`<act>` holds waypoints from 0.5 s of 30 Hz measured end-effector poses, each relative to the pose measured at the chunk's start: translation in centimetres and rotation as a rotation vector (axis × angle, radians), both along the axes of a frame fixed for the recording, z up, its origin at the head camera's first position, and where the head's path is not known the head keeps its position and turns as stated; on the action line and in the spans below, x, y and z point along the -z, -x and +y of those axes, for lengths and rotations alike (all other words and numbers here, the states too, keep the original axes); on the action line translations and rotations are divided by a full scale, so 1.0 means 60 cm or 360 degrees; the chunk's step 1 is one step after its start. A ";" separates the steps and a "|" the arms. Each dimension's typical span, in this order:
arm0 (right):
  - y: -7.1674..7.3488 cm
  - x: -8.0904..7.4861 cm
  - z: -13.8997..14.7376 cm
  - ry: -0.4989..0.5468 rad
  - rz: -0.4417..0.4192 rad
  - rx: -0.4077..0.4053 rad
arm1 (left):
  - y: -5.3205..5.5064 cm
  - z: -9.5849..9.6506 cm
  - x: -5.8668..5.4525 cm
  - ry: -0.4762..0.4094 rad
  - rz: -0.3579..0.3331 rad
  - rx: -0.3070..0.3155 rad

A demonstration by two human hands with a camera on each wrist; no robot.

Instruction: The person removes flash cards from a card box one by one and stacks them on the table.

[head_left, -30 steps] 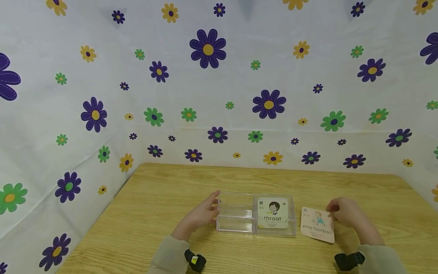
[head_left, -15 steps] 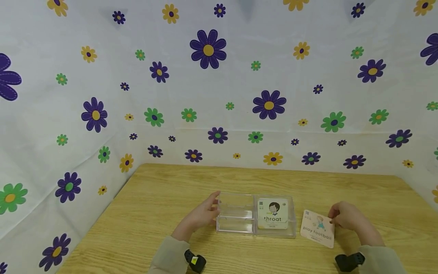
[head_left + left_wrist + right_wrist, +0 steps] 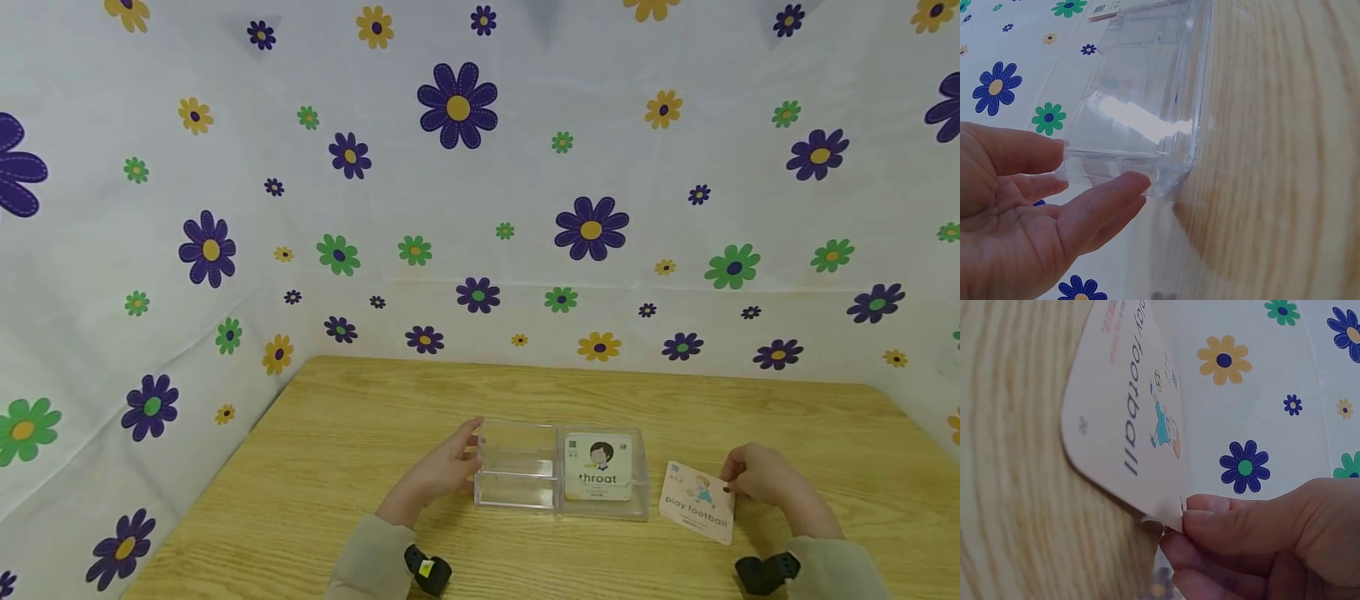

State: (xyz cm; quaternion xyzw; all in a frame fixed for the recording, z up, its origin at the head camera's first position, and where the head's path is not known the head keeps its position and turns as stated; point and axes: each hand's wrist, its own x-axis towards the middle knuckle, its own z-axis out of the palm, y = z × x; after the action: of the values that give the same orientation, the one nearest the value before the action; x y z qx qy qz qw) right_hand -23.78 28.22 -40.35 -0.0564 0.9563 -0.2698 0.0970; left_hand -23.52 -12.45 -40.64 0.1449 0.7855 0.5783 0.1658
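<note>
A clear plastic card box (image 3: 517, 492) lies opened flat on the table, hinged in the middle. Its right half holds a card labelled "throat" (image 3: 597, 467); no card shows in the left half. At the box's left end, my left hand (image 3: 442, 471) touches the wall with extended fingers, as the left wrist view shows on the box end (image 3: 1129, 153). My right hand (image 3: 761, 479) pinches the right edge of a pink "play football" flash card (image 3: 697, 504). Up close, thumb and fingers hold that card (image 3: 1104, 419) at a corner, picture side showing.
The light wooden table (image 3: 390, 400) ends at a white cloth (image 3: 525, 183) printed with flowers, behind and at both sides. A black wrist strap (image 3: 429, 573) sits on the left wrist, another black strap (image 3: 767, 573) on the right.
My right hand has shifted slightly toward me and to the right, and the play football card has turned a little clockwise with it. My left hand and the box stay put.
</note>
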 end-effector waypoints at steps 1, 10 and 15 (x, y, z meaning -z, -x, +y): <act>0.000 0.000 0.000 0.0001 0.0001 -0.0001 | 0.000 0.000 0.000 0.0000 -0.0001 -0.0001; 0.000 0.001 0.001 0.0016 -0.0030 0.0016 | -0.001 -0.001 -0.001 0.0004 -0.0002 0.0005; 0.000 0.001 0.002 0.0024 -0.0049 0.0025 | 0.000 0.000 0.000 -0.0003 0.0001 0.0006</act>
State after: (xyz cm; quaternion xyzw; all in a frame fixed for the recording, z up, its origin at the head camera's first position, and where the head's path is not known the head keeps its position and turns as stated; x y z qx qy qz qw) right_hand -23.79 28.32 -40.40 -0.0455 0.9531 -0.2787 0.1092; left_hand -23.54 -12.48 -40.65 0.1469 0.7848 0.5786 0.1665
